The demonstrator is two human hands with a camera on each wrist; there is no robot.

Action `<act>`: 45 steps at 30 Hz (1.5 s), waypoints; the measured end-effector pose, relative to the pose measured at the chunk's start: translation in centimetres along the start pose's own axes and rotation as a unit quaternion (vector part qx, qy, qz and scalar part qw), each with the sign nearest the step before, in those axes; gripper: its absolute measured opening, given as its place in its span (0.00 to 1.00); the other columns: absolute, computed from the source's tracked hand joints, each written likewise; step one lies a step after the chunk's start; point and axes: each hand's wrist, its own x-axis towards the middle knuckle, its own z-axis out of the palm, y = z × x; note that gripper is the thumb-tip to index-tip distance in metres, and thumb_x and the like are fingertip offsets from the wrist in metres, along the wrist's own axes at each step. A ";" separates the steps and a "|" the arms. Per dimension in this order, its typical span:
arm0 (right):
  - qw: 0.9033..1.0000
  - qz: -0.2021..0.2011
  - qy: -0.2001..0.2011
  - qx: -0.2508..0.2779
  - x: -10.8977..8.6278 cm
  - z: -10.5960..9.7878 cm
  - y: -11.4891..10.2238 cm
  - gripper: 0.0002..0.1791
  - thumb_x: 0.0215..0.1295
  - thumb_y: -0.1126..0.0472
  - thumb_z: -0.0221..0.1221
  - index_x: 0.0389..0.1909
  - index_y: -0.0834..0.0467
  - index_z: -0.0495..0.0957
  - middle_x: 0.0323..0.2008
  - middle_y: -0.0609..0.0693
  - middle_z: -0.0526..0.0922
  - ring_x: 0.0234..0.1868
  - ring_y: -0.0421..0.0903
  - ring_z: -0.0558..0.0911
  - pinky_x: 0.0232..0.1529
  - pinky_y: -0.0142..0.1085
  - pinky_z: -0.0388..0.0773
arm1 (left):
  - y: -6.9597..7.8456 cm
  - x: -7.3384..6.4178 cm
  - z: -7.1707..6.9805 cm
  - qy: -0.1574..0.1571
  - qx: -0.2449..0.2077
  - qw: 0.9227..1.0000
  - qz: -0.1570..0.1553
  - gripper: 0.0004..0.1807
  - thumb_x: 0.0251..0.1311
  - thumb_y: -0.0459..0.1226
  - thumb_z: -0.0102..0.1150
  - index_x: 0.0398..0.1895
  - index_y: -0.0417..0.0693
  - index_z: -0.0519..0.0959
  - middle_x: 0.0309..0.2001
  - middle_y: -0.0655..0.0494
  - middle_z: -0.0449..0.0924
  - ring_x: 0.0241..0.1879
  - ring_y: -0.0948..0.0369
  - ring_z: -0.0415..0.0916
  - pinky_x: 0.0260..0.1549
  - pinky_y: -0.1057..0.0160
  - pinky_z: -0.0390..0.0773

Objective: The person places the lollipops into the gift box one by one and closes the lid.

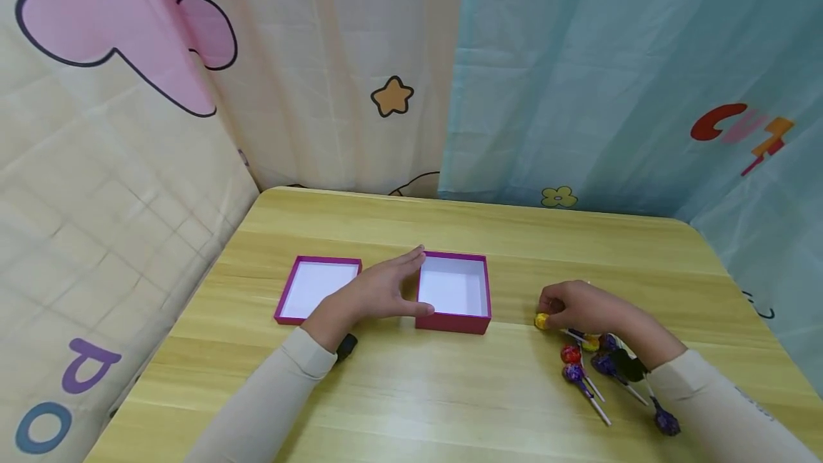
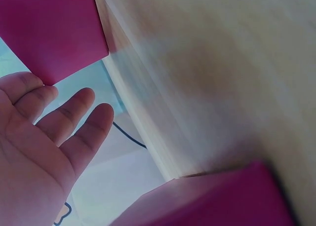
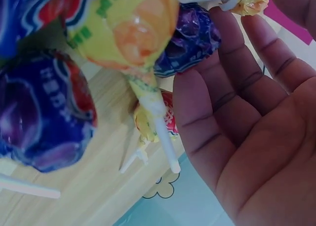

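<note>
My left hand (image 1: 379, 290) spans the left side of an open magenta box (image 1: 453, 323) with a white inside. Its fingers are stretched out, fingertips at the far left corner and thumb at the near one. In the left wrist view those fingers reach to the box wall (image 2: 59, 33). My right hand (image 1: 588, 307) is over at the lollipops, fingers bent, pinching a yellow lollipop (image 1: 542, 321). The right wrist view shows this yellow lollipop (image 3: 253, 1) by the fingertips and thumb, its white stick pointing left.
A shallow magenta lid (image 1: 318, 288) lies inside up left of the box, partly behind my left wrist. Below my right hand lie several lollipops: a red one (image 1: 570, 354), a purple one (image 1: 574, 374) and another purple one (image 1: 666, 421). Curtains (image 1: 546, 77) hang behind the table.
</note>
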 end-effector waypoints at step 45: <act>0.993 -0.059 -0.015 -0.102 2.3 -5.7 -5.4 0.02 0.67 0.63 0.62 0.37 0.53 0.79 0.33 0.42 0.80 0.34 0.43 0.77 0.33 0.37 0.74 | 0.2 0.0 -0.3 0.003 0.025 1.000 0.014 0.60 0.49 0.72 0.61 0.79 0.49 0.53 0.79 0.58 0.46 0.76 0.57 0.48 0.70 0.55 0.57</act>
